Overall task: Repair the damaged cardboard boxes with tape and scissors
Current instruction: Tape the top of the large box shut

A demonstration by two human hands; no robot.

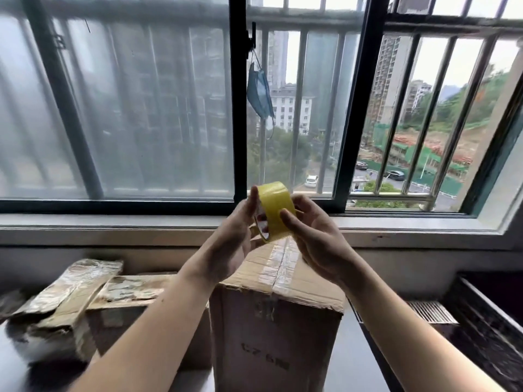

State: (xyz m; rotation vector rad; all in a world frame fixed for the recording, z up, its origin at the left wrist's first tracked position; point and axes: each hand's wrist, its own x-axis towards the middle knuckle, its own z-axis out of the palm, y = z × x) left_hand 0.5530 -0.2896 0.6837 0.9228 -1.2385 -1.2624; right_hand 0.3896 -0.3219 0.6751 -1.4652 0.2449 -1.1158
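Both hands hold a roll of yellow adhesive tape above a tall brown cardboard box.

The roll of yellow adhesive tape [273, 210] is raised at window-sill height, over the tall brown cardboard box [276, 312] whose top seam already carries clear tape. The left hand [235, 236] lies against the roll's printed side with fingers nearly straight; the right hand [311, 236] curls round the outer band, thumb laid on the yellow face (probably feeling for the free end). The roll is likely light and rigid, its wound surface smooth and slippery, so it is best held by the edges or through the core. A crumpled, torn cardboard box with silvery tape remnants [68, 301] lies to the left; its board looks soft and creased and should be supported from beneath. No scissors are visible.
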